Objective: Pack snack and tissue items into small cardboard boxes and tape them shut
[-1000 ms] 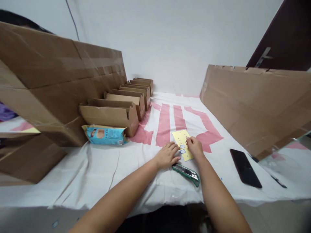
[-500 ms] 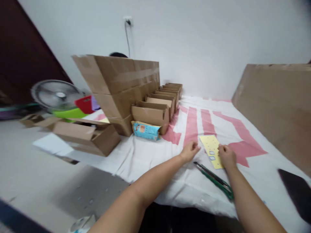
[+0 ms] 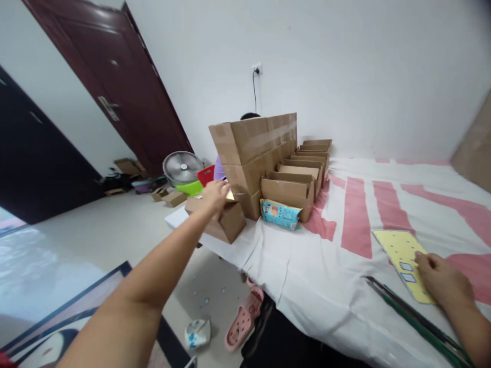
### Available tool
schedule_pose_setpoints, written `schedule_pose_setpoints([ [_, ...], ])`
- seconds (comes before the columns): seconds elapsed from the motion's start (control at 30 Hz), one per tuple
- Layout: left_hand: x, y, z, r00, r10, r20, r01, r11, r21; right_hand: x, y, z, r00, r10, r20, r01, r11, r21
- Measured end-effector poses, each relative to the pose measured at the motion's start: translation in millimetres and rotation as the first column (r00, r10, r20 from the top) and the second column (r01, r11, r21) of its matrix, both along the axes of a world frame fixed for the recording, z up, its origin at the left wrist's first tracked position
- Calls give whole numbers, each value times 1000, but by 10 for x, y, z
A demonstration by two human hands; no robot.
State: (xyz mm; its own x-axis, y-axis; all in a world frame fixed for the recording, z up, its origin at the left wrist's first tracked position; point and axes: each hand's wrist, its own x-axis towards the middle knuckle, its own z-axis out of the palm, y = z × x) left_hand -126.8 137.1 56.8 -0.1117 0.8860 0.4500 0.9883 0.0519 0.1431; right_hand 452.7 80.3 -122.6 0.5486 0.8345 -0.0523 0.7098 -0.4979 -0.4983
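Observation:
My left hand (image 3: 216,196) is stretched far out over a small cardboard box (image 3: 231,225) at the table's left end. Its fingers are bunched together and slightly blurred; what they hold, if anything, cannot be made out. My right hand (image 3: 445,280) is closed at the right edge of a yellow card (image 3: 395,244), which lies flat on the cloth. Small dark dots and two pale, blue-rimmed squares mark the card. Beside it, nearer the table's front edge, lies a green box cutter (image 3: 414,317).
Stacked cardboard boxes (image 3: 249,140) form a wall, with a row of open boxes (image 3: 287,185) along it. A blue snack packet (image 3: 281,214) leans at the front box. Beyond are a fan (image 3: 183,167) and part of a person (image 3: 250,116). Pink clogs (image 3: 245,319) lie on the floor.
My left hand has moved from beside the yellow card leftward to above the small cardboard box. The view has turned left. My right hand stays at the card.

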Motion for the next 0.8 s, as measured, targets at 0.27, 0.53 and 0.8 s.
schedule_pose_setpoints([
  [0.27,-701,135,-306,973,220,-70,-231,922,-312,-30,-10,11,1000,-6,9,6,1000,-10],
  [0.53,-553,151,-296,984,56,-172,-134,864,-486,-68,-51,15,997,12,71,-14,1000,25],
  [0.8,135,-34,-394,977,56,-204,-148,870,-469,-100,-61,-12,990,28,136,-41,994,96],
])
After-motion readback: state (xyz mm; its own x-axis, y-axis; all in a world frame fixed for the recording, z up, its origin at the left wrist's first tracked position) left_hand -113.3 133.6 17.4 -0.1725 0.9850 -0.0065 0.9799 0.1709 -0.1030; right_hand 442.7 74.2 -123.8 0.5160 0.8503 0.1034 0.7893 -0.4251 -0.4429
